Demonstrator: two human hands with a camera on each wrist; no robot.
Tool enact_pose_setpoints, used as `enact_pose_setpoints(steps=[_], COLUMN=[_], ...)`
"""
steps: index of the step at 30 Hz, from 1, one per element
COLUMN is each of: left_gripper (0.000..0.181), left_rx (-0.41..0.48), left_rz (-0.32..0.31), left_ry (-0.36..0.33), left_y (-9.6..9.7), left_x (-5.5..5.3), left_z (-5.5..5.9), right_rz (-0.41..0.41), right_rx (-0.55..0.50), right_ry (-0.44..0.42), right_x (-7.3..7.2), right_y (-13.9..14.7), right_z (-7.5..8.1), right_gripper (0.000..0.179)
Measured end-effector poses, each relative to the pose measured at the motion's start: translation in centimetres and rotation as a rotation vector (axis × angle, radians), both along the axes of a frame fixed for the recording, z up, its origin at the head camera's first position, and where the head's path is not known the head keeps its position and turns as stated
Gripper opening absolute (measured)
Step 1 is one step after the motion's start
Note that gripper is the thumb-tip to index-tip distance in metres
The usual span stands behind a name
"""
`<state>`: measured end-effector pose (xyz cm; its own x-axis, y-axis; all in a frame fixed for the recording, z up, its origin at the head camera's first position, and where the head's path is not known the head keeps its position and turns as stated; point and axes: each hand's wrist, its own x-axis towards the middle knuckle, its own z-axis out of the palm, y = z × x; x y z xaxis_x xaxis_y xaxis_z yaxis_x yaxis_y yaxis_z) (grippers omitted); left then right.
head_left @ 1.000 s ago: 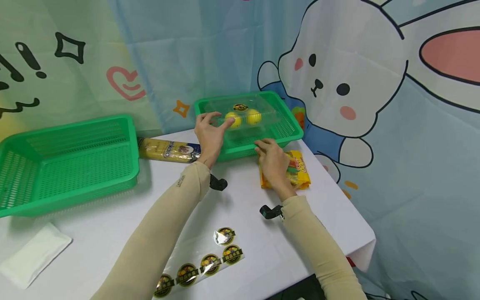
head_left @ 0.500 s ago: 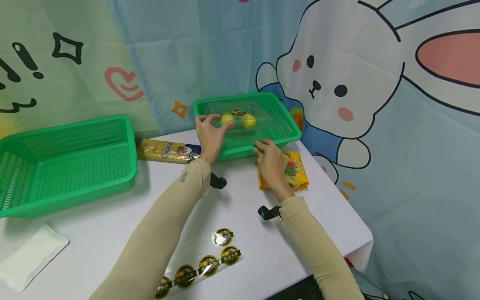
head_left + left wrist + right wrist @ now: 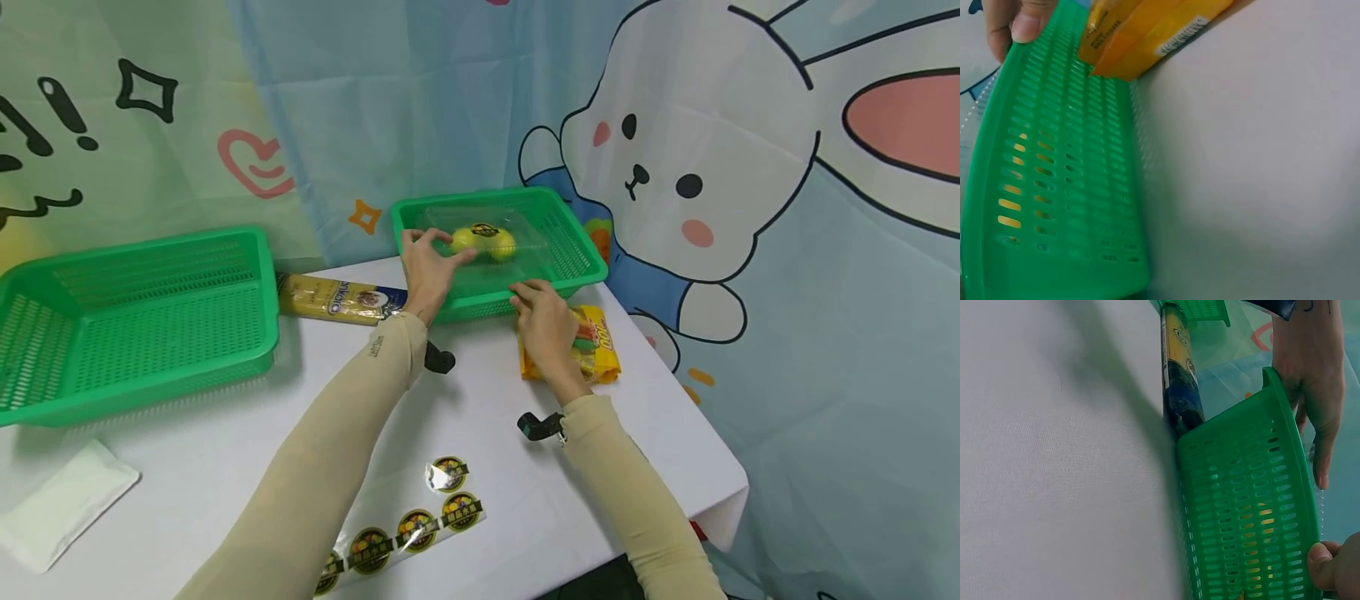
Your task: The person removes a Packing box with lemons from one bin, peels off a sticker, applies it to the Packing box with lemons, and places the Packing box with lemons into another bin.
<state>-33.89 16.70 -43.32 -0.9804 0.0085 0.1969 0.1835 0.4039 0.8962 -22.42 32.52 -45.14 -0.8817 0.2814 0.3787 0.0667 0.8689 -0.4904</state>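
Note:
A clear plastic box (image 3: 528,238) with a round label on top lies within the smaller green basket (image 3: 583,265). Two round yellow fruits (image 3: 501,246) show through its lid. My left hand (image 3: 427,271) holds the box's left end, thumb and fingers spread over it. At the basket's front rim, my right hand (image 3: 546,325) pinches the edge; its thumb (image 3: 1319,557) lies on the rim in the right wrist view. Through the basket's slots some yellow shows in the left wrist view. The fingertips of my left hand are partly hidden behind the rim in the right wrist view.
A yellow snack packet (image 3: 600,346) lies beside my right hand. Left of the basket lies a spaghetti pack (image 3: 337,300), then a larger green basket (image 3: 255,350). A sticker sheet (image 3: 416,531) and a white packet (image 3: 71,504) lie nearer. A printed curtain (image 3: 450,100) hangs behind.
The clear box has come down a little in the basket, and its yellow fruits have shifted inside. Both hands keep nearly the same places; the head view has swayed slightly.

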Motion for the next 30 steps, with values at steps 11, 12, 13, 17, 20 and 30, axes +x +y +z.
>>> enact_pose_setpoints(steps=[11,12,13,17,20,30], left_gripper=[0.048,0.048,0.050,0.056,0.061,0.062], left_rx=[-0.181,-0.210,-0.235,-0.332,-0.377,-0.557], left_rz=[-0.070,-0.078,-0.088,-0.111,-0.129,-0.331], left_ry=[-0.062,-0.069,-0.078,-0.135,-0.169,-0.043], left_y=[0.0,0.1,0.1,-0.3,-0.7,-2.7], left_x=[-0.2,-0.2,-0.2,-0.4,-0.7,-0.7], left_z=[0.2,0.2,0.1,0.2,0.4,1.4], right_rz=[0.002,0.002,0.002,0.032,0.060,0.125], right_rx=[0.009,0.009,0.010,0.005,0.005,0.131], right_ry=[-0.004,-0.006,-0.008,-0.015,-0.030,-0.218], right_x=[-0.2,-0.2,-0.2,-0.8,-1.1,-0.2], right_y=[0.0,0.0,0.0,-0.3,-0.1,2.1], right_z=[0.0,0.0,-0.1,-0.2,-0.3,0.3], right_gripper=[0.025,0.025,0.025,0.025,0.025,0.057])
